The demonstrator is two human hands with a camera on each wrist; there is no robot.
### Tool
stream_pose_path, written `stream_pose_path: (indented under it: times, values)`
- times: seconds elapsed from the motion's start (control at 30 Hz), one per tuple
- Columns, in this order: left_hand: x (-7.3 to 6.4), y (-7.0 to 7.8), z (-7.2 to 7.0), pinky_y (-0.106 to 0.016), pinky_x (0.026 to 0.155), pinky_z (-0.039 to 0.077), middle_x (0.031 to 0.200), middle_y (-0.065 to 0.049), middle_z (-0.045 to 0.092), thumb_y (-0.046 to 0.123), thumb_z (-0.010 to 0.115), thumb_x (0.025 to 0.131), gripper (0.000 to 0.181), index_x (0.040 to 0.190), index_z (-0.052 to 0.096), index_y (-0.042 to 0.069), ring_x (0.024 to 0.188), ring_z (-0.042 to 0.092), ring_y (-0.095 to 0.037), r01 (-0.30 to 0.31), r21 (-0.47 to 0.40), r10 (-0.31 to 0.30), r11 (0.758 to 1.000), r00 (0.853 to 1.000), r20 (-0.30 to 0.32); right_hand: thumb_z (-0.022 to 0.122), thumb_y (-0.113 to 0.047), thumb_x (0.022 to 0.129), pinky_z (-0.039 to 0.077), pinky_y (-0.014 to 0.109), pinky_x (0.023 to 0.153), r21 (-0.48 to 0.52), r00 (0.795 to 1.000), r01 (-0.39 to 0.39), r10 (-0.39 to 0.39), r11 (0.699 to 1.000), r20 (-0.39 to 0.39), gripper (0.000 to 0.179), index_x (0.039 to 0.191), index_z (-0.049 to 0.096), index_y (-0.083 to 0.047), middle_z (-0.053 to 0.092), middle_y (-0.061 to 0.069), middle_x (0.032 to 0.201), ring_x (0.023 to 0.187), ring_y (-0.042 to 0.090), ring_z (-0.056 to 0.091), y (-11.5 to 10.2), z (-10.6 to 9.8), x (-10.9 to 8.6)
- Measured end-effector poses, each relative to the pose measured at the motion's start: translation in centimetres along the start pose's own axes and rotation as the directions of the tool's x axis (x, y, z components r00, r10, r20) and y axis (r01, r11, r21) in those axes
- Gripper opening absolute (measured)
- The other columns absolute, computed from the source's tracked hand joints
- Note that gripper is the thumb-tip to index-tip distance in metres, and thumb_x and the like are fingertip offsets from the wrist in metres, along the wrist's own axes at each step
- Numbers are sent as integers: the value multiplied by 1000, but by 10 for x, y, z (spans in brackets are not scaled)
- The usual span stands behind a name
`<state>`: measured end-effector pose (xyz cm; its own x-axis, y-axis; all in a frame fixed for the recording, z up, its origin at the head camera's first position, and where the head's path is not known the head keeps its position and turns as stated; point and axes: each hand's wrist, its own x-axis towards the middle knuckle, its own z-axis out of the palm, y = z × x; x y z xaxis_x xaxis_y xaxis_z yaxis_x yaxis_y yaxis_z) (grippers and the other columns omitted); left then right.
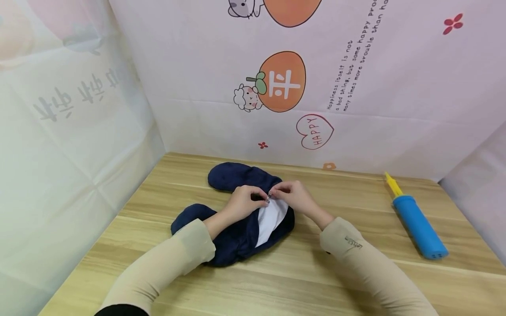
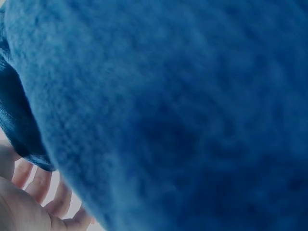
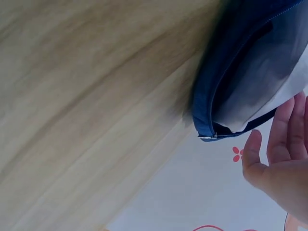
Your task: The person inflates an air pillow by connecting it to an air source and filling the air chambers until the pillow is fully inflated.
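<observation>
A navy blue plush U-shaped neck pillow (image 1: 233, 175) lies on the table, its two arms pointing left. Its zipper (image 3: 284, 12) is open along the outer curve, and a white inner lining or filling (image 1: 270, 221) shows in the gap. At the upper end of this opening, the left hand (image 1: 242, 202) pinches a small shiny piece at the zipper edge. The right hand (image 1: 297, 199) pinches the same edge just beside it, the fingertips nearly meeting. Blue plush fills most of the left wrist view, with the left fingers (image 2: 60, 199) at lower left.
A blue hand pump (image 1: 421, 226) with a yellow nozzle (image 1: 393, 184) lies at the right on the wood-grain table (image 1: 276, 285). Printed cloth (image 1: 205, 87) hangs behind the table and along both sides.
</observation>
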<state>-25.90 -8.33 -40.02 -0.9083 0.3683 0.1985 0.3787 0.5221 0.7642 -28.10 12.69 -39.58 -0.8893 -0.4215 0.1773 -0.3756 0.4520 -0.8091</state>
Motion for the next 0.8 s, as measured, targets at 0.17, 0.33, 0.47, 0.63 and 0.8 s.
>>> stream_pose_path:
  times: [0.17,0.33,0.47,0.63,0.8]
  values:
    - [1,-2,2,-35,87,54,100,-1,76,10,80,90,8,98,80,9,97,69,-17,-8,2,8,1000,1000,-5,64,-8,102,55,29,84,111,999,1,-5,994,40,21,109,73,9,75,17,100,93,27,72,2,-5,-2]
    - [2,-2,3,-34,86,55,97,0,77,11,80,90,9,99,80,9,94,70,-16,-3,17,3,1000,1000,-13,59,-10,105,54,34,93,286,993,-111,98,952,59,30,122,66,13,76,12,102,96,21,72,3,-16,-4]
    - [3,-3,3,-34,86,55,97,1,77,11,80,90,9,99,80,9,94,69,-15,4,23,-4,1000,1000,-16,54,-11,107,53,38,97,407,983,-183,160,895,91,36,131,58,16,75,3,102,99,19,71,5,-27,-7]
    - [3,-4,3,-34,86,54,97,0,76,11,80,90,9,99,80,9,94,69,-16,-2,21,2,1000,1000,-18,54,-11,107,55,36,94,434,982,-190,162,880,101,40,134,53,19,74,7,106,100,19,71,8,-39,-15]
    - [1,-2,3,-34,85,54,98,-1,76,12,79,91,10,100,80,9,95,69,-17,8,10,-8,1000,1000,-8,56,-11,106,56,30,90,360,990,-141,133,922,48,37,130,57,17,75,6,105,98,17,71,9,-60,-29]
